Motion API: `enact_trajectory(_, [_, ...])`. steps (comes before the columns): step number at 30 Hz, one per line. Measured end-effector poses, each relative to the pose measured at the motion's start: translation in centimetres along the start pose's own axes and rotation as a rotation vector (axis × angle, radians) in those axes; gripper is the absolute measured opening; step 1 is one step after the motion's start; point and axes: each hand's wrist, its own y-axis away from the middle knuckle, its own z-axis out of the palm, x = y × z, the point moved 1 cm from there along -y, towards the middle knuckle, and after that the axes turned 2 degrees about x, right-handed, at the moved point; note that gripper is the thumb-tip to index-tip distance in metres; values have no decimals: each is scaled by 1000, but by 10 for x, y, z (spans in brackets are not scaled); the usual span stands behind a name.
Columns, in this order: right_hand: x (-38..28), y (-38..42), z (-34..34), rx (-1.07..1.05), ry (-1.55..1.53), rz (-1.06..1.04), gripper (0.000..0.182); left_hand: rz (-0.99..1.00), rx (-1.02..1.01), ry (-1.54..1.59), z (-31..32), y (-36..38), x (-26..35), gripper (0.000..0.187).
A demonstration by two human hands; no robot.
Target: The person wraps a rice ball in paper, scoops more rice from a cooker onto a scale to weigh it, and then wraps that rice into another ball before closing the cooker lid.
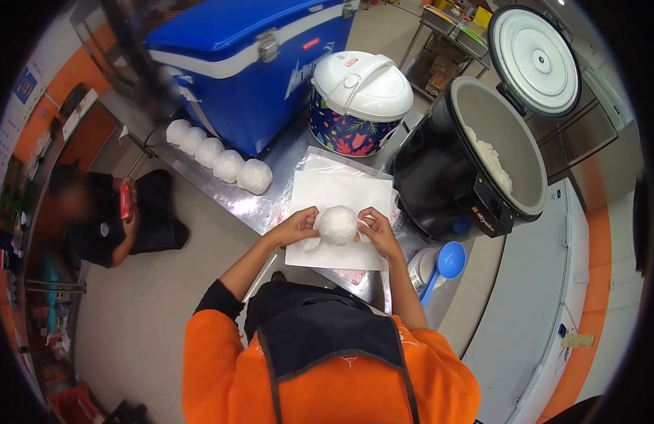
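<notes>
A round white bundle point(337, 225) wrapped in thin paper sits in front of me on a stack of white paper sheets point(341, 189). My left hand point(297, 227) pinches the wrapping paper at the bundle's left side. On the opposite side, my right hand point(378, 232) has its fingers closed on another edge of the paper. What is inside the wrapper is hidden. Several similar wrapped bundles point(228, 166) stand in a row along the left edge of the metal table point(236, 200).
Behind the sheets stand a blue cooler point(249, 92) and a flowered pot with a white lid point(358, 102). At right, a large black rice cooker point(440, 162) is open with rice point(491, 162) inside. A blue scoop point(450, 261) lies nearby. Another person point(104, 219) sits at left.
</notes>
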Motion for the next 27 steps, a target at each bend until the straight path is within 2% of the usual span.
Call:
enact_trajectory(1, [-15, 1, 5, -95, -122, 68, 13, -44, -47, 194, 4, 12, 13, 29])
enact_trajectory(2, [-30, 2, 12, -213, -251, 96, 20, -80, -56, 253, 3, 25, 28, 45])
enact_trajectory(3, [-33, -1, 20, -218, -249, 104, 20, -80, -49, 259, 6, 39, 43, 45])
enact_trajectory(5, [-34, -9, 39, -402, -430, 32, 27, -8, -1, 360, 10, 65, 67, 68])
enact_trajectory(6, [-35, -15, 50, -406, -447, 25, 34, -10, 13, 364, 8, 73, 70, 86])
enact_trajectory(7, [-38, -20, 71, -427, -445, 32, 34, -2, 34, 363, 6, 82, 71, 86])
enact_trajectory(9, [-45, -31, 109, -33, -268, -304, 34, 83, 252, 357, 2, 101, 71, 84])
enact_trajectory(10, [-49, -34, 119, 24, -104, -374, 29, 120, 311, 326, 0, 109, 72, 81])
enact_trajectory(11, [-46, -39, 132, -5, -112, -367, 29, 123, 341, 322, -1, 118, 72, 81])
enact_trajectory(13, [-43, -47, 157, 124, 380, -657, 23, 166, 532, 349, -3, 134, 73, 77])
enact_trajectory(15, [-34, -49, 190, 120, 315, -658, 25, 250, 612, 342, -6, 144, 64, 71])
enact_trajectory(17, [-25, -51, 217, 91, -42, -298, 25, 316, 749, 376, -13, 155, 64, 68])
enact_trajectory(18, [-25, -52, 226, 54, -43, -294, 25, 302, 781, 389, -16, 163, 64, 66])
enact_trajectory(21, [-26, -54, 247, -256, -615, 89, 36, 283, 863, 366, -22, 186, 59, 67])
enact_trajectory(23, [-21, -54, 263, -286, -584, 119, 39, 285, 932, 387, -21, 197, 57, 69])
enact_trajectory(25, [-13, -54, 275, -249, -507, 172, 44, 280, 1054, 94, -26, 209, 50, 69])
enact_trajectory(26, [-13, -55, 279, -280, -513, 180, 43, 163, 1067, -197, -33, 219, 42, 67])
enact_trajectory(27, [-16, -54, 284, -325, -522, 203, 42, 156, 1094, -209, -32, 230, 54, 67])
